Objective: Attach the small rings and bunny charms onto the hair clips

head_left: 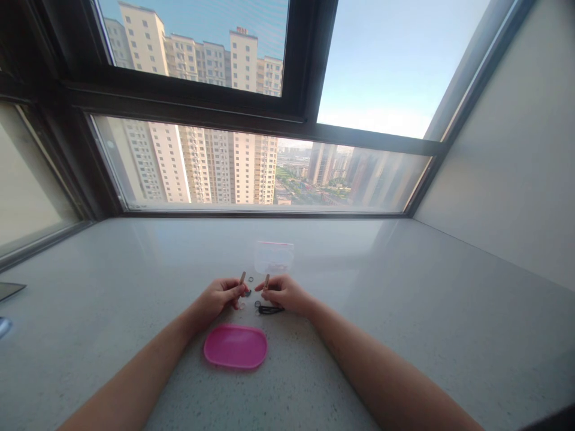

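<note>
My left hand (pixel 223 296) is closed in a pinch around a small brownish stick-like piece (pixel 242 277) that points upward. My right hand (pixel 281 293) pinches a second similar piece (pixel 266 281). The two hands sit close together on the pale stone sill. Between and under them lie a few small dark rings (pixel 250 279) and a black clip-like item (pixel 271 309). A pink oval lid (pixel 236 346) lies flat just in front of my hands. A clear plastic container (pixel 274 257) stands just beyond them.
The pale speckled sill (pixel 404 311) stretches wide on both sides. A dark-framed window (pixel 269 126) runs along the back, and a plain wall (pixel 516 167) rises at the right. At the far left edge lies a dark flat object (pixel 9 290).
</note>
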The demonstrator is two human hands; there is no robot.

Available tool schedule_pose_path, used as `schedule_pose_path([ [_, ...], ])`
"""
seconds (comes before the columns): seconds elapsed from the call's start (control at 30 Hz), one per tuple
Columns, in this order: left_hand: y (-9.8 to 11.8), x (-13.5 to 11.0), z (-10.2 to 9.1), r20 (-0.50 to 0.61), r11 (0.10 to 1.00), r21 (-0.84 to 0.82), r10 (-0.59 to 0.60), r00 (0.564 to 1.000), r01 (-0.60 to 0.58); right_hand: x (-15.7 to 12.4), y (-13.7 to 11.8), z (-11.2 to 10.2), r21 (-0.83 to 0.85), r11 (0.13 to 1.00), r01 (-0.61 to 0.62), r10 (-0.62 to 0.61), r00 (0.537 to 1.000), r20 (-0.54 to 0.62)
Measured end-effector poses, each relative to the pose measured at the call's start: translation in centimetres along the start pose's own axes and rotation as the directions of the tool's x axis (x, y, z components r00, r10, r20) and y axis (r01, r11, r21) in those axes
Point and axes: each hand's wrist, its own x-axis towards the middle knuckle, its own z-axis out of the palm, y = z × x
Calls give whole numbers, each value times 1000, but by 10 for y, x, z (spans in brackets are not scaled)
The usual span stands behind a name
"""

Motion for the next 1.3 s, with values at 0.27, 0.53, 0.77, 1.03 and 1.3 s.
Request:
schedule_pose_path([
  [0.27, 5, -4, 2, 55, 999, -31, -44, 998, 45, 0, -3, 0, 4, 1000, 8, -8, 1000, 17],
  [0.53, -2, -1, 1, 69, 992, -119, -37, 997, 45, -1, 0, -1, -12, 1000, -7, 8, 998, 56],
  [0.77, -9, 3, 0, 50, 990, -136, -20, 999, 27, 0, -1, 0, -45, 999, 7, -5, 999, 45],
  [1.03, -16, 6, -4, 38, 988, -157, 5, 999, 1, 2, 2, 1, -40, 999, -12, 12, 1000, 10],
  [1.3, -12, 5, -4, 71, 999, -29, 46, 996, -44, 3, 2, 3, 1, 1000, -4, 4, 1000, -23],
])
